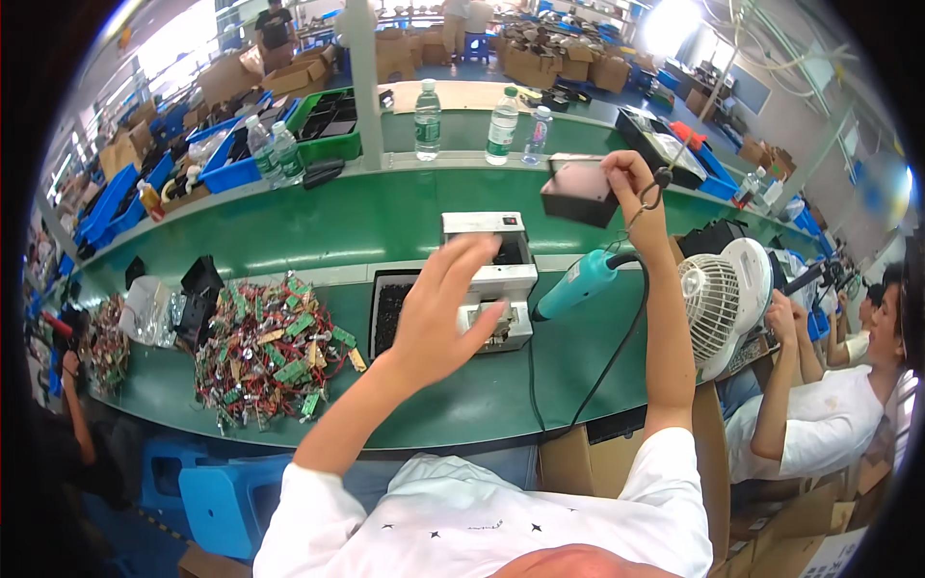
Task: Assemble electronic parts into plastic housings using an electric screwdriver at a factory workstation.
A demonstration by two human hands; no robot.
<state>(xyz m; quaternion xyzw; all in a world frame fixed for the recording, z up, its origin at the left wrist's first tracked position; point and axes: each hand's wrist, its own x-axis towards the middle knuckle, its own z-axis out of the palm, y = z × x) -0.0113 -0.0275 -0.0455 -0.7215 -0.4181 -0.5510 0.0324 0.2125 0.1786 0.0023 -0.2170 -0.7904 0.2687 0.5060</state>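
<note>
My right hand (631,183) is raised at the back of the bench, its fingers pinching the corner of a dark rectangular case (578,193) with a pale face. Around the right wrist is a strap with a thin coiled cord. My left hand (434,308) hovers, slightly blurred, with fingers spread and nothing in it. It partly covers a small white machine (506,279) that has a switch on top and a metal part at its front. Beside that machine lies a teal handheld power tool (578,286) with a black cable.
A heap of green circuit boards with red wires (275,347) lies left. A black tray of dark bits (385,323) adjoins the machine. A white fan (713,294) stands right. Bottles (427,120) line the shelf behind. A co-worker (809,414) sits right; blue stools (226,506) stand lower left.
</note>
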